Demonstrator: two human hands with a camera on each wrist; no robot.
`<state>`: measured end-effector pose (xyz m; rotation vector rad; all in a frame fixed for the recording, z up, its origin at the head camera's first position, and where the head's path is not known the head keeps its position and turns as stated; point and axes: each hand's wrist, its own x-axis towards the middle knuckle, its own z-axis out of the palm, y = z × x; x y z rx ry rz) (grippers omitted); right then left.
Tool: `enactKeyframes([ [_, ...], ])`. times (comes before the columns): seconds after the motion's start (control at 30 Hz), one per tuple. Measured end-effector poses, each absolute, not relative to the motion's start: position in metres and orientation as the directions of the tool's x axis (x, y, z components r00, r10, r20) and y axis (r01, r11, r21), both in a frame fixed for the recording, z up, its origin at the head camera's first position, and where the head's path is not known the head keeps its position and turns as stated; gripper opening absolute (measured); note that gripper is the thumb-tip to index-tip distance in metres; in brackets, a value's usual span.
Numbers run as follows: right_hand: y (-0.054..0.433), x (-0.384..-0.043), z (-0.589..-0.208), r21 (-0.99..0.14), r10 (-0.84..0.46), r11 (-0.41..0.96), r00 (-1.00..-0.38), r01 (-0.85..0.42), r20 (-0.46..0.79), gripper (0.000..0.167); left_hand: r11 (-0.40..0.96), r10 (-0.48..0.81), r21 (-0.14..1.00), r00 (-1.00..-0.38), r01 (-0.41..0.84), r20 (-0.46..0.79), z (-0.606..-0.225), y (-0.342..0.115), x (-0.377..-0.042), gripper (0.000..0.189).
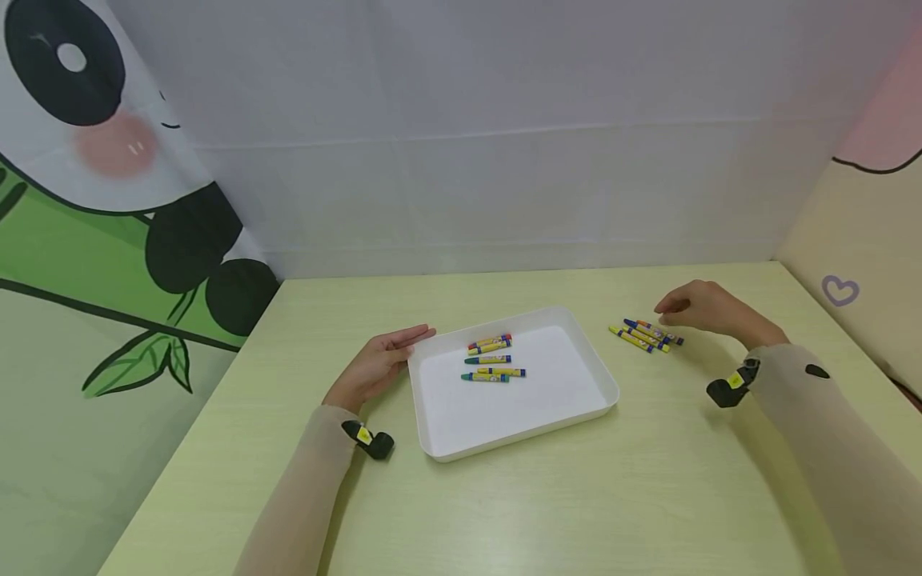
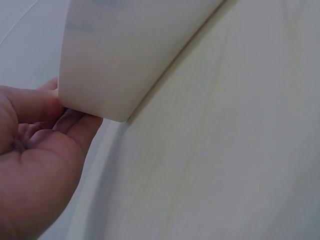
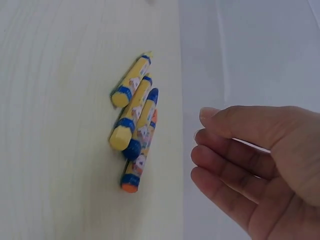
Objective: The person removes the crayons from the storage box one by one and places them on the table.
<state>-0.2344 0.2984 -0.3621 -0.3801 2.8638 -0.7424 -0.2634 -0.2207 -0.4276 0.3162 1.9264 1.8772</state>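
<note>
My left hand (image 1: 374,364) holds the far left corner of a white tray (image 1: 461,436), thumb against the tray's outer wall (image 2: 115,60) in the left wrist view and fingers around the corner. Inside the tray lie several wax crayons, among them a red crayon (image 1: 500,338) and a green crayon (image 1: 487,360). To the tray's right, my right hand (image 1: 709,308) hovers beside a small pile of crayons, fingers loosely bent and holding nothing. That pile shows two yellow crayons (image 3: 131,82), a blue crayon (image 3: 144,125) and an orange crayon (image 3: 137,167).
The pale wooden table (image 1: 519,512) carries the tray and the loose crayons. A white cloth (image 1: 504,200) hangs behind its far edge, with a printed panda cloth (image 1: 108,240) on the left and a cream cloth (image 1: 864,248) on the right.
</note>
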Motion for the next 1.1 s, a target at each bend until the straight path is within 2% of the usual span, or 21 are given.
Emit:
enactKeyframes([
  [0.2,0.273,-0.237,-0.347,-0.521,-0.315,0.822,-0.945,-0.228,-0.084,0.029,0.055,0.440,0.990,-0.887,-0.132,-0.143,-0.426,-0.221,-0.262,0.045],
  [0.6,0.210,-0.252,-0.338,-0.547,-0.455,0.758,-0.889,-0.355,-0.054,0.022,0.055,0.444,0.989,-0.884,-0.140,-0.150,-0.426,-0.221,-0.262,0.045],
  [1.1,0.124,-0.265,-0.349,-0.513,-0.623,0.731,-0.747,-0.450,-0.232,0.018,0.070,0.438,0.989,-0.887,-0.128,-0.146,-0.428,-0.222,-0.263,0.045],
])
